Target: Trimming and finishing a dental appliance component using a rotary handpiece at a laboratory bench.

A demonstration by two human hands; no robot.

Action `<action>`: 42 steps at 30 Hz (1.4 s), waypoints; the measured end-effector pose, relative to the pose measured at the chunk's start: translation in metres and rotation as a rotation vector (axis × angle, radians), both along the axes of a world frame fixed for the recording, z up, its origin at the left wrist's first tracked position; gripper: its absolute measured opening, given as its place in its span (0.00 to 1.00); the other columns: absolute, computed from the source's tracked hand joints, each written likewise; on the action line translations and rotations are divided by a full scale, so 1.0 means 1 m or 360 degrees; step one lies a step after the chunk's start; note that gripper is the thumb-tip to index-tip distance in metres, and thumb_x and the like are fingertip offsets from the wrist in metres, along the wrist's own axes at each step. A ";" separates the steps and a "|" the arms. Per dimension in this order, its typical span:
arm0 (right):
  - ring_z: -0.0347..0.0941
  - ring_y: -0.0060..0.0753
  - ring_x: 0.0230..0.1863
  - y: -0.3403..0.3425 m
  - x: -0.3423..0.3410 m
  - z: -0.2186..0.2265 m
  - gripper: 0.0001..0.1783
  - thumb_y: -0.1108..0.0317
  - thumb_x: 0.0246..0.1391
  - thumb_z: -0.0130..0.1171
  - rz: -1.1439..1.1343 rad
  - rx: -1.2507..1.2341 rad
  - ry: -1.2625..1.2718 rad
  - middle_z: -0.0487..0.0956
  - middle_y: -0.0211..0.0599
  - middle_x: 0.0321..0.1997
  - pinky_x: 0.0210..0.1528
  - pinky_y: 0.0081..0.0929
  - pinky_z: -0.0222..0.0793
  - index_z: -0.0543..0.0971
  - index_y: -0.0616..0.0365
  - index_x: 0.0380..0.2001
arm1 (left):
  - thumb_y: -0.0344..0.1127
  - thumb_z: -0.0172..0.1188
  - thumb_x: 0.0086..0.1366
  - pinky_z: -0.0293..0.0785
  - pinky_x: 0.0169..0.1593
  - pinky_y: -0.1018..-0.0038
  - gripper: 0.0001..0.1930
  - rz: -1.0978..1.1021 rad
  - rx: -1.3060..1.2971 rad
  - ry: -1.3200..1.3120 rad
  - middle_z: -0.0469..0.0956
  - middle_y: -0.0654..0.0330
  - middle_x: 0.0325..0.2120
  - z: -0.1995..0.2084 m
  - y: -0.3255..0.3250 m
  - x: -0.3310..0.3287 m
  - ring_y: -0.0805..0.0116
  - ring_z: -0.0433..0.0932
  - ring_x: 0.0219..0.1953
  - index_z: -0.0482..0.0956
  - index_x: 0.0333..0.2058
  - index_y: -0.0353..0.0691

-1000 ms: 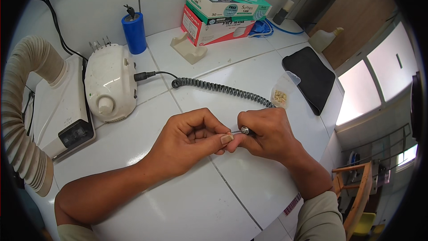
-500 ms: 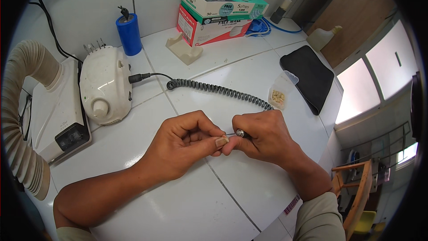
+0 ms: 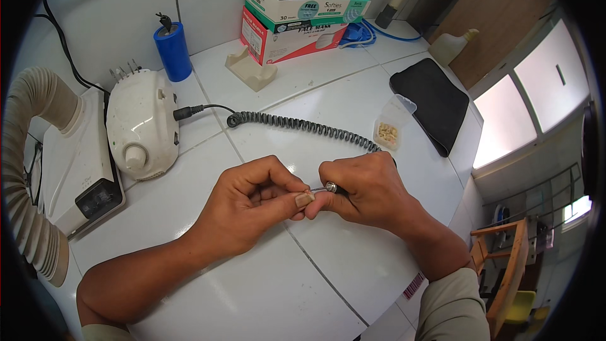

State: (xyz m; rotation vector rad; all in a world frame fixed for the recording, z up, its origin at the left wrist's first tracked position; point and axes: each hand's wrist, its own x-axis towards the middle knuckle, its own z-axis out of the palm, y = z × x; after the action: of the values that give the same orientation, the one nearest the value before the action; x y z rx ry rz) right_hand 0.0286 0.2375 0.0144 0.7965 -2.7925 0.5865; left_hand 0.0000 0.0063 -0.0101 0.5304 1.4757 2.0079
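In my right hand (image 3: 366, 189) is a rotary handpiece (image 3: 331, 187), gripped so that its metal nose and thin bit point left. My left hand (image 3: 259, 199) is closed in a pinch. Whatever sits between its thumb and fingertips is tiny and mostly covered, so its kind does not show. The bit's tip meets the left fingertips, and the two hands touch there. A coiled black cord (image 3: 303, 124) runs from behind my right hand to a white control unit (image 3: 140, 123) with a round knob.
A small clear box (image 3: 386, 134) holding many little tan pieces stands beyond my right hand, near a black pouch (image 3: 432, 104). At left are a ribbed hose (image 3: 47, 98) and a white machine. Stacked mask boxes (image 3: 297, 41), a blue cylinder (image 3: 172, 50) and a beige cradle (image 3: 250, 71) are at the back.
The view has shifted slightly, so everything on the table sits a bit further left. Both hands keep the same grip, with the bit still at the left fingertips.
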 end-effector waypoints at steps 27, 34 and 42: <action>0.71 0.34 0.14 -0.001 0.000 0.001 0.28 0.36 0.51 0.66 0.0000 0.0007 -0.0036 0.74 0.29 0.14 0.17 0.32 0.61 0.78 0.52 0.22 | 0.22 0.61 0.68 0.79 0.40 0.77 0.02 0.0007 -0.0025 0.0019 0.82 0.55 0.34 0.001 0.000 0.001 0.74 0.82 0.34 0.77 0.38 0.31; 0.71 0.34 0.15 -0.001 0.000 0.000 0.28 0.36 0.52 0.65 -0.0006 -0.0006 -0.0027 0.75 0.29 0.14 0.18 0.32 0.61 0.78 0.52 0.22 | 0.22 0.61 0.68 0.79 0.41 0.77 0.02 0.0006 0.0000 0.0006 0.82 0.55 0.34 0.002 0.001 0.001 0.75 0.82 0.35 0.76 0.38 0.31; 0.72 0.35 0.15 -0.002 0.000 0.002 0.28 0.37 0.53 0.65 -0.0013 0.0016 -0.0041 0.75 0.30 0.15 0.18 0.33 0.62 0.78 0.52 0.22 | 0.22 0.60 0.69 0.78 0.41 0.77 0.02 0.0000 -0.0031 0.0024 0.82 0.56 0.34 0.002 0.000 0.001 0.75 0.82 0.35 0.76 0.38 0.32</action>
State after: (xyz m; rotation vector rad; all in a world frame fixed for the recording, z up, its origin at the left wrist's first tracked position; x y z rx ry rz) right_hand 0.0290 0.2359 0.0161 0.7846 -2.8232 0.5857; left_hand 0.0013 0.0065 -0.0077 0.5385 1.5029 1.9918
